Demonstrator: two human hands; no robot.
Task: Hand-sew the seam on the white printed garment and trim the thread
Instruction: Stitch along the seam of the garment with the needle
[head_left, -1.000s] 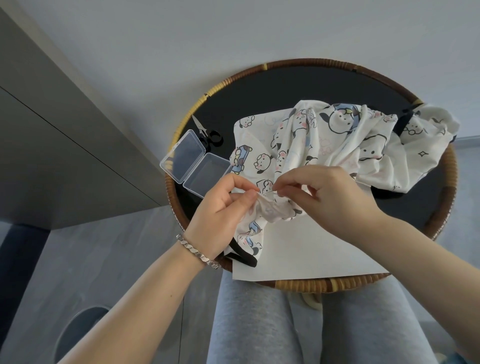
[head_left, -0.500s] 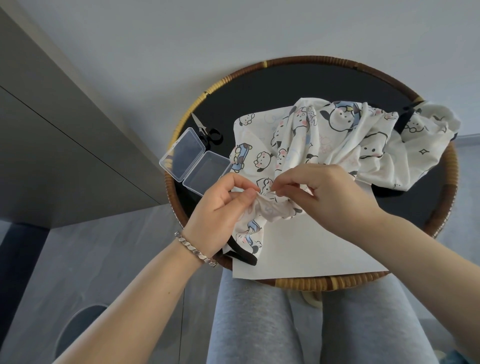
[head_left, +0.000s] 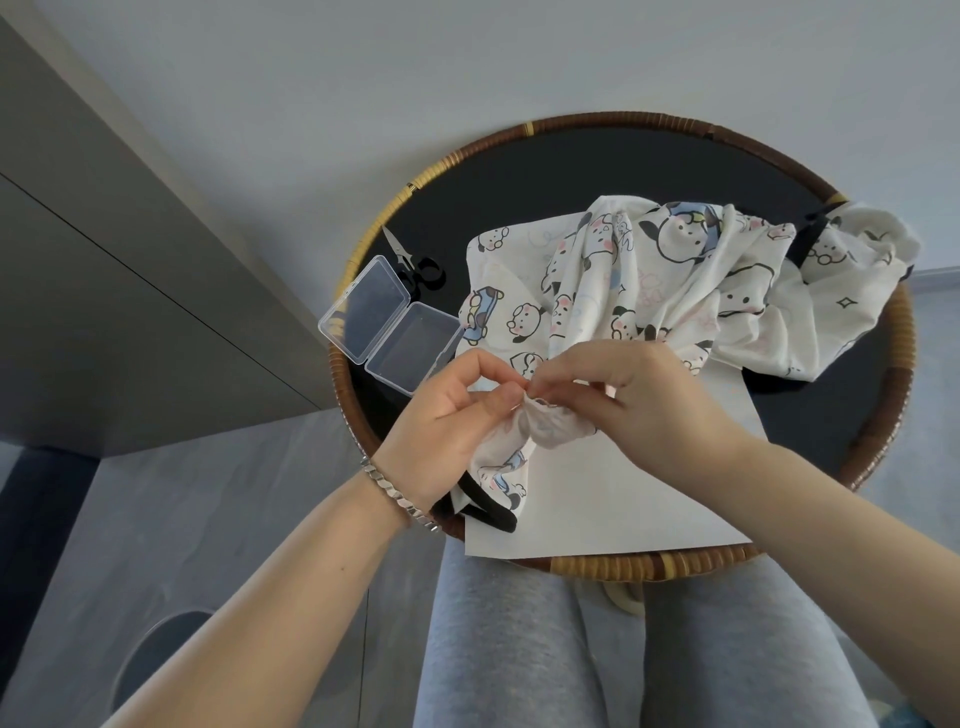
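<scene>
1. Pinching a gathered fold of the soft white garment printed with cartoon dogs (head_left: 675, 280), the left hand (head_left: 447, 415) grips it between thumb and forefinger, with the other fingers curled loosely under the cloth.
2. From the other side the right hand (head_left: 623, 400) meets it. Its thumb and forefinger tips are closed on the same puckered edge, touching the left fingertips. Whether a needle or thread sits in that pinch is too small to tell.
3. One end of the garment hangs down past the left palm, edged by a black fabric band (head_left: 491, 514). The bulk spreads away to the far right, crumpled, with one corner draped over the table's edge.
4. Under the hands and cloth lies a flat white sheet of paper (head_left: 597, 499), its near edge reaching the rim.
5. All of this rests on a round table with a black top and a woven brown-and-tan rattan rim (head_left: 649, 564).
6. Just beside the garment on the left, a clear plastic hinged box (head_left: 395, 325) lies open, one half overhanging the rim. Just beyond it lie small black-handled scissors (head_left: 413, 260), blades pointing away.
7. On the left wrist sits a silver link bracelet (head_left: 395, 493), and grey trouser legs (head_left: 509, 649) show below the table.
</scene>
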